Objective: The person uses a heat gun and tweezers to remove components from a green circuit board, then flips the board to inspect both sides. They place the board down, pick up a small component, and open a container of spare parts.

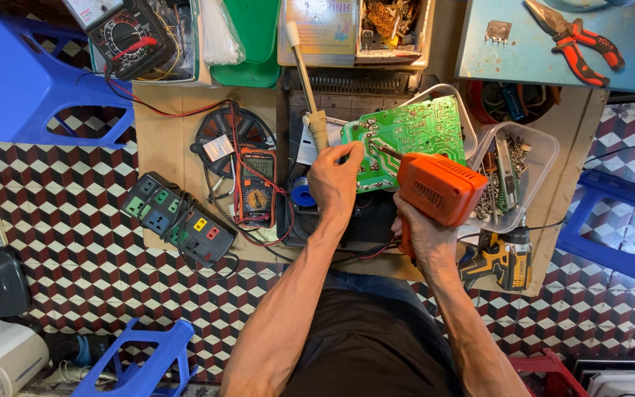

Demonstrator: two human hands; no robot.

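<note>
From the head view, I see my left hand (334,179) pinching the near edge of the green circuit board (406,136) above the table (157,140), my right hand (422,234) clamped on the orange soldering gun (439,190), tip at the board: soldering underway, I judge, steadiness needed next.

Electronics repair workshop: multimeters (256,187), pliers (578,40), cordless drill (505,259), parts tray (512,176), power strip (178,218).
</note>
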